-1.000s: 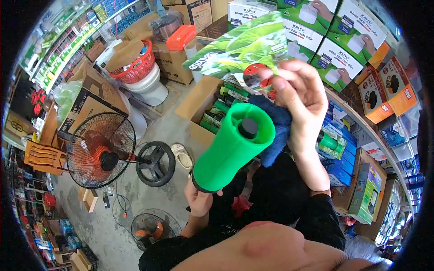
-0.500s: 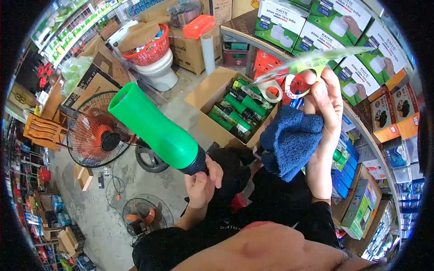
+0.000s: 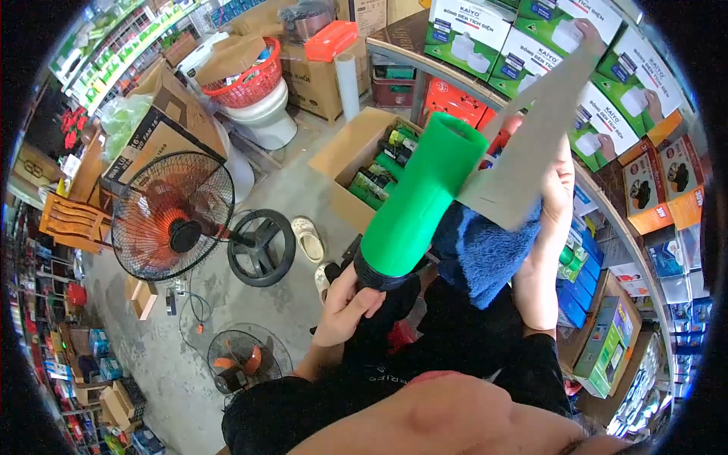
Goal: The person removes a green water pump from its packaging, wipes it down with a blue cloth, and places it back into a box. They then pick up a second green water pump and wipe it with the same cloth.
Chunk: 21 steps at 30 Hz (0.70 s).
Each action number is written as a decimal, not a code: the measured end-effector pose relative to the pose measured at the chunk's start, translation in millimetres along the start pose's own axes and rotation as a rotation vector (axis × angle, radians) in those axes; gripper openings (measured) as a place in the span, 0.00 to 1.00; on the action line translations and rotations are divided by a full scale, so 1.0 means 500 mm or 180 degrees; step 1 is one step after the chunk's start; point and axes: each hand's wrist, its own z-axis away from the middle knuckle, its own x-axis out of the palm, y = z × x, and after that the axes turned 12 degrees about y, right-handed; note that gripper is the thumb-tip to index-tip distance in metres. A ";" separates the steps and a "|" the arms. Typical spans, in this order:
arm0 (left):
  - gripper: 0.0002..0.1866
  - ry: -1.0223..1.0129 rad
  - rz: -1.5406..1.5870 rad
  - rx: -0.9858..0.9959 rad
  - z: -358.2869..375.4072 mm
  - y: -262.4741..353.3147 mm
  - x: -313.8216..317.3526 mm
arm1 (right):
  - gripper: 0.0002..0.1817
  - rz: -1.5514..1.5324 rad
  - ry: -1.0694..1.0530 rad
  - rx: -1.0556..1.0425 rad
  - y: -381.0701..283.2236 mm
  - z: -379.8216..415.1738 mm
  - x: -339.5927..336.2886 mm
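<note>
My left hand [image 3: 349,307] is wrapped round the black base of a green tube-shaped piece [image 3: 417,205], whose open wide end points up and to the right. Its rim meets the edge of a flat pale card [image 3: 531,144]. Behind that card, my right hand [image 3: 560,182] is raised with its fingers closed on it, partly hidden. A blue cloth [image 3: 489,246] hangs from the same hand, below the card. An open cardboard box [image 3: 345,155] with green and black packaged items stands behind the green piece.
A fan [image 3: 182,227] stands at the left, a smaller one [image 3: 246,360] below it. Pale shoes [image 3: 309,239] lie on the floor. A red basket [image 3: 246,83] sits on a white toilet [image 3: 265,121]. Stacked green-white boxes [image 3: 531,61] line the right-hand counter.
My left hand has brought the green piece right, from over the fan to the card. The card has turned from nearly edge-on to showing its pale face, covering part of my right hand.
</note>
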 end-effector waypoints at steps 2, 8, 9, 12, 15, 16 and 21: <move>0.23 0.0037 0.0086 0.0065 0.000 -0.002 0.002 | 0.05 -0.0099 -0.0155 -0.0449 0.001 0.009 0.011; 0.23 -0.0099 0.0734 0.0367 -0.006 -0.015 -0.011 | 0.06 -0.0134 -0.0248 -0.0575 0.004 -0.013 -0.026; 0.21 -0.0204 0.0839 0.0198 -0.006 -0.013 -0.019 | 0.04 -0.0180 -0.0211 -0.0755 0.005 -0.015 -0.026; 0.19 -0.0286 0.0967 -0.0031 -0.010 -0.005 -0.019 | 0.06 -0.0577 -0.0196 -0.1005 0.000 -0.017 -0.023; 0.19 -0.0272 0.0263 -0.0052 -0.009 -0.001 -0.027 | 0.06 -0.0641 -0.0100 -0.1080 -0.014 -0.015 -0.022; 0.19 -0.0296 0.0270 -0.0053 -0.010 0.003 -0.020 | 0.06 -0.0648 -0.0239 -0.1081 -0.017 -0.013 -0.024; 0.20 0.0250 -0.0054 -0.0090 -0.017 0.009 0.007 | 0.12 -0.0341 -0.0334 -0.0932 -0.024 0.022 -0.005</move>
